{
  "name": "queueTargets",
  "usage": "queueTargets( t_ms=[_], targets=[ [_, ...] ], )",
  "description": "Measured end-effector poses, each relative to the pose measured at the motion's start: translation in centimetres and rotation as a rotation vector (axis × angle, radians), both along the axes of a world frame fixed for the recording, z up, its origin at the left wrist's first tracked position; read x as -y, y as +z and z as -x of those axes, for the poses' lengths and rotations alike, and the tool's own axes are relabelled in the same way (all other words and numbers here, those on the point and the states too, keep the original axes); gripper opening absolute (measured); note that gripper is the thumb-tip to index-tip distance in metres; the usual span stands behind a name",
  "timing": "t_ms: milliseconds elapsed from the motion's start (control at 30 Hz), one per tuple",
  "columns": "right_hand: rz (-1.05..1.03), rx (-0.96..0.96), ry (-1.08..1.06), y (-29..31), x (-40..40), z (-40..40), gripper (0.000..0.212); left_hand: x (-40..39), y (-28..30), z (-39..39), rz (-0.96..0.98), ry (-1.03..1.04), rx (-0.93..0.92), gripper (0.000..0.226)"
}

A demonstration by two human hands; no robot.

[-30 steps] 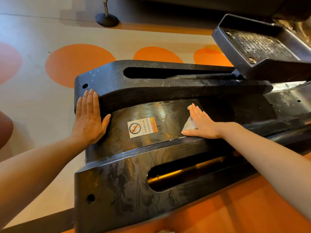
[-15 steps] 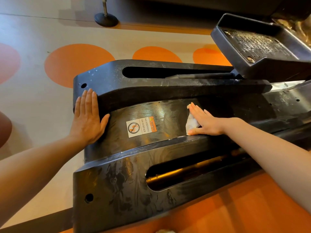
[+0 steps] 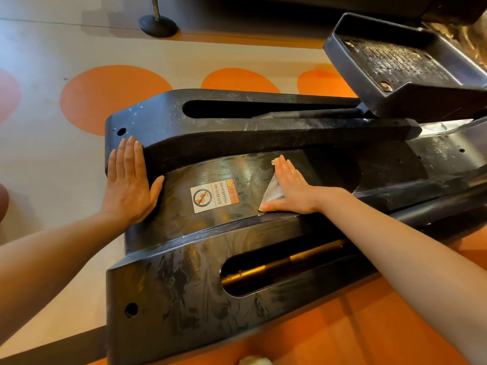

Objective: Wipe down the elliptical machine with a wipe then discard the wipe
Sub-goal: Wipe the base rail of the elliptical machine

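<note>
The right hand [image 3: 290, 191] lay flat, fingers straight, pressing a crumpled white wipe [image 3: 271, 192] onto the glossy black curved centre panel of the elliptical machine [image 3: 184, 285]. The left hand [image 3: 129, 185] rested open and empty on its scuffed rear end. Between them a sticker [image 3: 214, 196] read "NO STEPPING ON SURFACE".

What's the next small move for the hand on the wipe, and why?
Probably slide the right hand, flat on the wipe, left toward the warning sticker. The wipe sits just right of the sticker on the centre panel, and the left hand braces the machine's end.
</note>
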State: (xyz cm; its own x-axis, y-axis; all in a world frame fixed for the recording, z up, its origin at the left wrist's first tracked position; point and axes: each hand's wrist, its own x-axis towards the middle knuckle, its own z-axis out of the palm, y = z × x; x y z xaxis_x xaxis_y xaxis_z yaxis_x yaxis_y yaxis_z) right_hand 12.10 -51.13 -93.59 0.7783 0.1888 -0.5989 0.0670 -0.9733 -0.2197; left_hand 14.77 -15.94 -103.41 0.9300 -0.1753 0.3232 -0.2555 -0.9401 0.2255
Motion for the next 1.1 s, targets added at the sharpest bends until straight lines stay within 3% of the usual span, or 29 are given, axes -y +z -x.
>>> queueTargets(
  t_ms=[233, 433, 633, 900, 1100],
  targets=[
    [-0.005, 0.048, 0.071, -0.8, -3.2, 0.1, 0.119, 0.1, 0.1, 0.0, -0.013, 0.010, -0.013, 0.083],
    [-0.079, 0.135, 0.132, -1.2, -6.5, 0.1, 0.080, 0.1, 0.4, 0.2, -0.036, 0.022, -0.037, 0.084],
    [-0.259, 0.342, 0.133, -1.0, -8.1, 0.2, 0.051, 0.6, 1.8, 0.8, -0.016, 0.026, -0.075, 0.080],
    [-0.366, 0.406, 0.029, -0.3, -8.1, -0.1, 0.040, 0.9, 4.2, -0.1, -0.143, -0.160, -0.022, 0.068],
    [-0.306, 0.325, -0.003, 1.9, -8.3, -0.1, 0.039, 1.2, 6.6, -0.4, -0.385, -0.371, 0.017, 0.063]
  ],
)
